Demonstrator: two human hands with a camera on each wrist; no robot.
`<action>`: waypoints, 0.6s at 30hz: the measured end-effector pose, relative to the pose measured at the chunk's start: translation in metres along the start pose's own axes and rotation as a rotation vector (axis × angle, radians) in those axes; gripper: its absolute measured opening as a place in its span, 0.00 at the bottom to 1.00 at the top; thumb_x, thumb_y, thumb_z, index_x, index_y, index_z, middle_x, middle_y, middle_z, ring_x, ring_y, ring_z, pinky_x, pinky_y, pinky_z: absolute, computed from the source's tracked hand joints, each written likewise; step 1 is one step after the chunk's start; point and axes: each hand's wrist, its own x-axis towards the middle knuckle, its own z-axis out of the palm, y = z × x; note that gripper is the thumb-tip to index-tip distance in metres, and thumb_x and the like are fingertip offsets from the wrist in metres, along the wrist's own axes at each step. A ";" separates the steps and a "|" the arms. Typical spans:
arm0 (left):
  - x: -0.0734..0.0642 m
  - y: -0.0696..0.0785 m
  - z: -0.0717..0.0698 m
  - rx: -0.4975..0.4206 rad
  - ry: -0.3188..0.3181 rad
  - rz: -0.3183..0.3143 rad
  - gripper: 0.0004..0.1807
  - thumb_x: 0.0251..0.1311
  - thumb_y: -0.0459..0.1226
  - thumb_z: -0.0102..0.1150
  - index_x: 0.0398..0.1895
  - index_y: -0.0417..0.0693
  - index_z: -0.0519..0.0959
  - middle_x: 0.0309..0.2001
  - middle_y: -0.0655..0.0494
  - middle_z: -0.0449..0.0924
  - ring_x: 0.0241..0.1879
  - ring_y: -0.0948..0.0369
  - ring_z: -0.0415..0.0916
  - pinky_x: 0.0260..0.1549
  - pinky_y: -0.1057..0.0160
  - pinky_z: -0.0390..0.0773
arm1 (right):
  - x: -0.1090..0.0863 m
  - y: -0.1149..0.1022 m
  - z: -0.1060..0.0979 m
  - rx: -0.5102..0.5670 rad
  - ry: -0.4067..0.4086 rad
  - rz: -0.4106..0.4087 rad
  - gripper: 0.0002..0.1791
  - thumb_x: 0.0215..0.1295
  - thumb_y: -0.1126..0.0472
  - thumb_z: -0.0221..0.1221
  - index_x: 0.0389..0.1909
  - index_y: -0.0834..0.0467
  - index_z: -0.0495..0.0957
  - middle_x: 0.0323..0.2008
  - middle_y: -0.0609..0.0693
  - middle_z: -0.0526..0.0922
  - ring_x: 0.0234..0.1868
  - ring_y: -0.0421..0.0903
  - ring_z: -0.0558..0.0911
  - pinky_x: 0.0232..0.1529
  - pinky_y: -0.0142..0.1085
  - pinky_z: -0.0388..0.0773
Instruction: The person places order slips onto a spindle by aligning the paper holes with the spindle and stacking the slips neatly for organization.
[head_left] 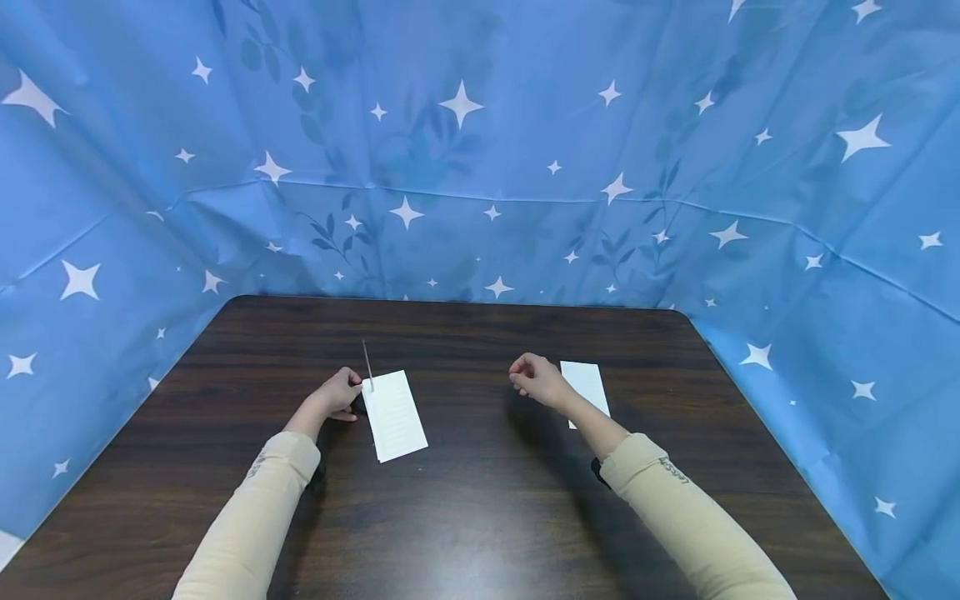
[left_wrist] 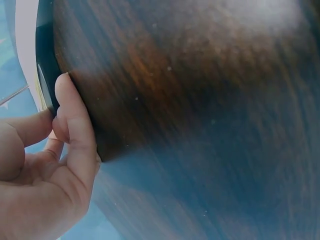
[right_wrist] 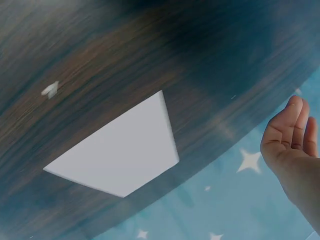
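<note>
On the left of the table, several white sheets (head_left: 397,421) lie stacked at a slant, with faint printed lines on top. A black clip-like piece (left_wrist: 46,65) runs along their edge in the left wrist view; its exact kind I cannot tell. My left hand (head_left: 339,395) pinches it between thumb and fingers, right at the paper's left edge. A thin metallic rod (head_left: 367,362) sticks out past the sheets' upper left corner. My right hand (head_left: 540,380) hovers over the table with loosely curved fingers and nothing visible in them. Beside it lies another white paper (head_left: 587,385), partly hidden by my forearm.
The dark wood-grain table (head_left: 465,500) has rounded far corners. A blue curtain with white stars (head_left: 480,150) hangs behind it and along both sides. A small pale fleck (right_wrist: 50,90) shows on the table in the right wrist view.
</note>
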 end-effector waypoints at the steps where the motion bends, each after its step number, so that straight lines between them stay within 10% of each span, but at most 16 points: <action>1: 0.003 -0.002 0.000 -0.009 -0.010 0.002 0.15 0.70 0.44 0.46 0.54 0.53 0.57 0.41 0.40 0.59 0.21 0.51 0.66 0.27 0.49 0.85 | -0.001 0.003 -0.003 -0.006 0.004 0.004 0.09 0.68 0.65 0.51 0.44 0.68 0.72 0.31 0.60 0.79 0.34 0.58 0.79 0.29 0.31 0.77; 5: -0.021 0.016 0.000 -0.014 -0.030 0.013 0.14 0.70 0.43 0.44 0.52 0.51 0.56 0.39 0.41 0.59 0.19 0.55 0.64 0.27 0.50 0.86 | -0.002 0.013 -0.016 -0.016 0.016 0.020 0.10 0.69 0.65 0.51 0.45 0.68 0.71 0.32 0.61 0.78 0.34 0.58 0.79 0.30 0.32 0.78; 15: -0.168 0.124 0.009 0.053 -0.051 0.062 0.12 0.73 0.39 0.36 0.51 0.42 0.56 0.35 0.40 0.57 0.22 0.55 0.61 0.25 0.58 0.85 | -0.005 0.039 -0.044 -0.196 0.058 0.002 0.08 0.67 0.65 0.52 0.42 0.67 0.72 0.34 0.60 0.79 0.32 0.50 0.78 0.28 0.34 0.74; 18: -0.177 0.131 0.010 0.055 -0.052 0.074 0.10 0.73 0.38 0.35 0.50 0.42 0.56 0.35 0.40 0.57 0.22 0.56 0.60 0.24 0.59 0.85 | -0.006 0.049 -0.054 -0.262 0.047 0.014 0.09 0.67 0.64 0.52 0.42 0.67 0.73 0.36 0.61 0.79 0.33 0.50 0.77 0.28 0.36 0.74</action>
